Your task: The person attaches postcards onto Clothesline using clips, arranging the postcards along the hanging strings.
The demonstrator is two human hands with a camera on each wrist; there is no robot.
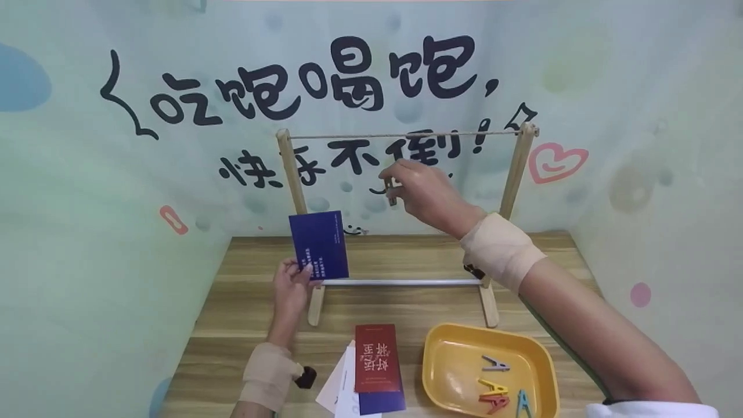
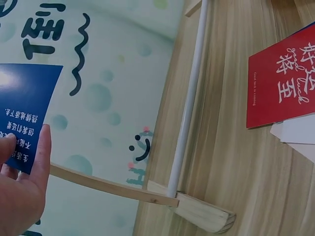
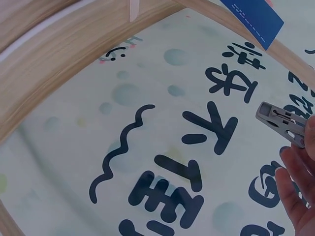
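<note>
My left hand [image 1: 292, 283] pinches a dark blue card [image 1: 320, 241] by its lower corner, thumb on the printed face. The card stands upright in front of the left post of a wooden frame [image 1: 514, 174], below the string [image 1: 360, 136] along its top. In the left wrist view the card [image 2: 24, 108] shows white lettering beside the thumb. My right hand [image 1: 426, 188] is raised under the string, right of the card, and holds a grey clothespin [image 3: 280, 123] between thumb and fingers.
A red card [image 1: 376, 354] tops a small pile of white and blue cards on the wooden table [image 1: 249, 337]. To its right, a yellow tray [image 1: 432, 371] holds several coloured clothespins [image 1: 493, 386]. A white rod [image 1: 400, 283] joins the frame's feet; a printed backdrop [image 1: 174, 191] hangs behind.
</note>
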